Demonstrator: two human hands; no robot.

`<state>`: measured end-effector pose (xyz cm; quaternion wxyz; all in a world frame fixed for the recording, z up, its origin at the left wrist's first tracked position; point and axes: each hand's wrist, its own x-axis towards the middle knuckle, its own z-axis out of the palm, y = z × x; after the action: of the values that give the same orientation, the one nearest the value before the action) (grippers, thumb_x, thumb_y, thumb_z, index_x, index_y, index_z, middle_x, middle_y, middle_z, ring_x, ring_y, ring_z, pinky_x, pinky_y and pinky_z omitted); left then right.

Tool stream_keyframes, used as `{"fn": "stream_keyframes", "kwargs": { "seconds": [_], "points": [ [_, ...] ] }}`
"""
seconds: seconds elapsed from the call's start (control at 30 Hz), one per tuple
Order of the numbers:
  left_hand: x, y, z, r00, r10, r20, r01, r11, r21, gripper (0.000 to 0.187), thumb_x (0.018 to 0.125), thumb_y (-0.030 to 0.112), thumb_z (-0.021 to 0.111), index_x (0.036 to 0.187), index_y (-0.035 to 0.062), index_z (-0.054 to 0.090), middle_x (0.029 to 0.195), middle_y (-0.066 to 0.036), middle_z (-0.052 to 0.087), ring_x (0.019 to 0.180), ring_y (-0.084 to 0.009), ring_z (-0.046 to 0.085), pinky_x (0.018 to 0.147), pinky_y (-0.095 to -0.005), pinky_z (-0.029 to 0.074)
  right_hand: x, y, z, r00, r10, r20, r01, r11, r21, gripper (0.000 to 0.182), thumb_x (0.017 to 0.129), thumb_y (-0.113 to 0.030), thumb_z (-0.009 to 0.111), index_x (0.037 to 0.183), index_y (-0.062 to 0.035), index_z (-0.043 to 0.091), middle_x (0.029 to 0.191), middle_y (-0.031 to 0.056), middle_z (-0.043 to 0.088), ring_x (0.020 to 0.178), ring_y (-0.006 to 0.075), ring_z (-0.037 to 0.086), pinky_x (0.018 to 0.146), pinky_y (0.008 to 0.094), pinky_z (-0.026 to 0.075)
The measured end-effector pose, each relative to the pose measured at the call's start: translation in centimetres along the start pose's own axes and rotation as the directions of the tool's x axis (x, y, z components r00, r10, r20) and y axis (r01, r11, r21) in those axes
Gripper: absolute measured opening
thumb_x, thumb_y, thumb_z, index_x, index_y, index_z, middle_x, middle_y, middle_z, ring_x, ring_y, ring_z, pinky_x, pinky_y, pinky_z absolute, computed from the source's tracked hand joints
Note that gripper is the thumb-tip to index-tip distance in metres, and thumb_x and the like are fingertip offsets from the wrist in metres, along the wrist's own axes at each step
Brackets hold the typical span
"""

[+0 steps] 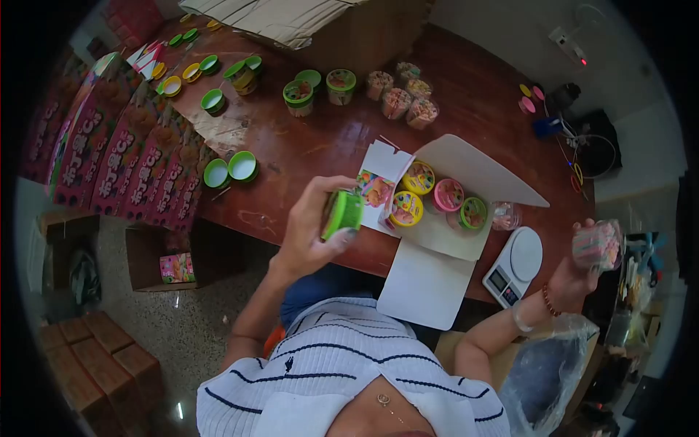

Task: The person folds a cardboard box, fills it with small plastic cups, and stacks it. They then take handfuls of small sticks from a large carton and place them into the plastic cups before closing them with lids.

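Observation:
My left hand grips a green-lidded tub tilted on its side, above the front edge of the brown table. Out at the far right, my right hand holds a clear cup of pink and pale pieces. Between my hands lies an open white box with two yellow-lidded tubs, a pink-lidded tub and a green-lidded tub inside. Another clear cup stands against the box's right side.
A white scale sits right of the box. Several filled clear cups, green-rimmed tubs and lids stand farther back. A large carton is behind them. Pink printed boxes are stacked at the left.

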<state>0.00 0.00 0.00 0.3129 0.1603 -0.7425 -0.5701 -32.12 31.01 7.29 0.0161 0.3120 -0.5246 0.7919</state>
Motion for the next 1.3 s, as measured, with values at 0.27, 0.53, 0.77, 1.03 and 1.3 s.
{"fn": "stream_keyframes", "kwargs": {
  "seconds": [0.27,0.53,0.77,1.03,1.3],
  "points": [
    [0.6,3.4,10.2,0.886,0.344,0.31,-0.328,0.939,-0.105,0.06,0.086,0.047,0.066,0.133,0.0111,0.055,0.11,-0.018,0.053,0.099,-0.0362,0.059,0.086,-0.0437,0.05,-16.8,2.1,9.9,0.9,0.393,0.188,-0.385,0.919,-0.082,0.083,0.075,-0.022,0.087,0.139,-0.0002,0.038,0.127,0.0108,0.054,0.113,0.0191,0.058,0.095,0.0358,0.051],
    [-0.7,1.3,10.0,0.933,0.18,0.312,-0.233,0.962,0.14,0.044,0.085,0.038,0.07,0.118,0.0096,0.061,0.1,-0.018,0.052,0.089,-0.0372,0.061,0.074,-0.0446,0.052,-18.7,4.5,11.1,0.956,0.092,0.279,0.058,0.872,-0.486,0.051,0.085,-0.02,0.081,0.126,-0.0027,0.056,0.127,0.0102,0.059,0.114,0.0232,0.062,0.097,0.0346,0.052],
    [-0.9,0.1,10.4,0.941,0.196,0.275,-0.223,0.972,0.072,0.048,0.072,0.035,0.067,0.108,0.0032,0.063,0.096,-0.015,0.053,0.089,-0.0315,0.055,0.081,-0.0391,0.046,-20.4,4.6,11.9,0.829,0.503,0.244,-0.518,0.856,-0.004,0.071,0.105,-0.061,0.031,0.149,-0.0044,0.032,0.143,0.0148,0.048,0.132,0.0202,0.052,0.109,0.0368,0.044],
    [-0.4,-0.2,11.5,0.941,0.212,0.264,-0.256,0.956,0.145,0.054,0.075,0.033,0.074,0.118,0.0039,0.058,0.104,-0.016,0.055,0.09,-0.0342,0.061,0.077,-0.0413,0.051,-20.7,5.4,12.0,0.879,0.477,0.003,-0.477,0.878,0.041,0.08,0.101,-0.069,0.031,0.146,-0.0025,0.034,0.128,0.0178,0.058,0.095,0.0196,0.069,0.068,0.0293,0.059],
    [-0.3,-0.4,12.4,0.926,0.221,0.307,-0.253,0.965,0.069,0.055,0.072,0.033,0.078,0.112,0.0012,0.056,0.101,-0.016,0.054,0.088,-0.0342,0.061,0.074,-0.0406,0.052,-21.8,8.2,12.4,0.909,0.396,-0.133,-0.399,0.917,0.004,0.06,0.106,-0.057,0.032,0.128,-0.0033,0.05,0.12,0.0105,0.06,0.11,0.0169,0.061,0.098,0.0317,0.048]
  ]
}}
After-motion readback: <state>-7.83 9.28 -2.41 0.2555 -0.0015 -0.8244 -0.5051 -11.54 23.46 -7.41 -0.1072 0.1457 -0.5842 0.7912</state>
